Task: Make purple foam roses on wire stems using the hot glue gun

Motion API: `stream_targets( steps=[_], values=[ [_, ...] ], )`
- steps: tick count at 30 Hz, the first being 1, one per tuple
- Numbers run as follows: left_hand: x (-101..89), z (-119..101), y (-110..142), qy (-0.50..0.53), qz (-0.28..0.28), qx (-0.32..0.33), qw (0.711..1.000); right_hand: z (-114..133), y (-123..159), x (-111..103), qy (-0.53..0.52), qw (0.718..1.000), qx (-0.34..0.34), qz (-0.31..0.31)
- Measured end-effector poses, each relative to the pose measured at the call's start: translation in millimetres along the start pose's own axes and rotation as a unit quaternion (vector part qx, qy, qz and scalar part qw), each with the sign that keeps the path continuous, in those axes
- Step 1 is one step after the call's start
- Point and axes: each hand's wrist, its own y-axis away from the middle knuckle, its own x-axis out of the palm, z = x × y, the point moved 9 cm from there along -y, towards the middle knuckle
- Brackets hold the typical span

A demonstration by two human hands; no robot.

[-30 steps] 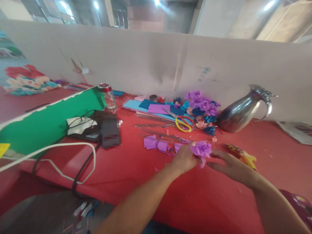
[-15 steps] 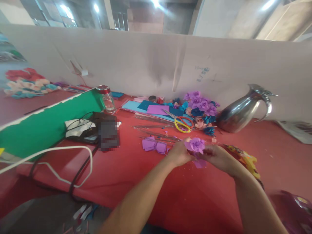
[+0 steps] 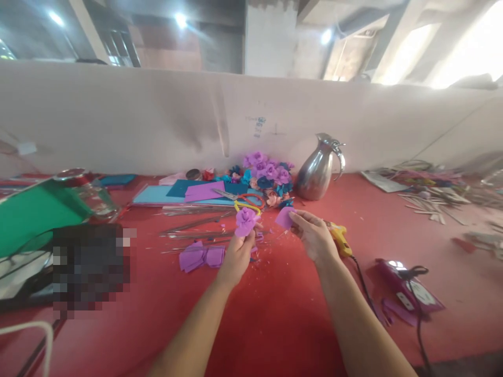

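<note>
My left hand (image 3: 238, 257) is closed around the base of a purple paper flower (image 3: 245, 222), whose petals face up. Between the thumb and fingers of my right hand (image 3: 313, 235) is a single purple paper petal (image 3: 285, 217), held apart from the flower. Stacks of cut purple paper pieces (image 3: 199, 256) lie left of my left hand, below several thin wires (image 3: 196, 230). Scissors (image 3: 248, 202) with red and yellow handles rest just behind the flower. Beside my right wrist lies a yellow glue gun (image 3: 340, 238), partly hidden by the hand.
Finished paper flowers (image 3: 269, 170) are heaped at the back by a metal jug (image 3: 317, 170). Coloured sheets (image 3: 157, 195) lie behind the wires. On the right is a purple power strip (image 3: 412, 288) with cables. A glass jar (image 3: 92, 196) and green board (image 3: 27, 209) stand left.
My hands have moved apart; the flower stays in my left hand, while a separate petal now shows in my right. The view has turned to the right, revealing the glue gun and power strip more fully.
</note>
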Motion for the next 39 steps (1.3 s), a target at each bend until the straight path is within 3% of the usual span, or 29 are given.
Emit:
stream_targets(
  steps=[2, 6, 11, 17, 22, 24, 27, 31, 39],
  values=[
    [-5.2, 1, -2, 0.015, -0.030, 0.020, 0.999, 2, 1, -2, -0.028, 1.000, -0.005, -0.008],
    [-16.8, -9, -6, -0.056, -0.081, 0.133, 0.986, 6, 2, -3, -0.049, 0.998, -0.005, -0.024],
    [-20.0, -23, -3, -0.133, -0.093, 0.223, 0.961, 6, 2, 1, -0.052, 0.999, -0.005, -0.011],
    [-10.8, -46, 10, -0.123, -0.058, 0.295, 0.946, 5, 5, 7, -0.048, 0.999, -0.008, -0.001],
    [-17.1, -46, 10, -0.100, -0.079, 0.238, 0.963, 9, 8, 10, -0.030, 0.999, -0.025, 0.005],
    [-17.7, -36, 7, -0.048, -0.070, 0.181, 0.980, 9, 9, 10, -0.039, 0.999, -0.024, 0.000],
    [-20.7, -10, 3, 0.051, -0.099, 0.065, 0.992, 8, 11, 12, -0.061, 0.998, -0.018, -0.007],
    [-12.3, 16, 3, 0.158, -0.120, -0.042, 0.979, 10, 18, 21, -0.051, 0.998, -0.034, 0.007],
    [11.3, 21, 3, 0.336, -0.094, -0.113, 0.930, 8, 30, 39, 0.013, 0.997, -0.071, 0.037]
  ],
)
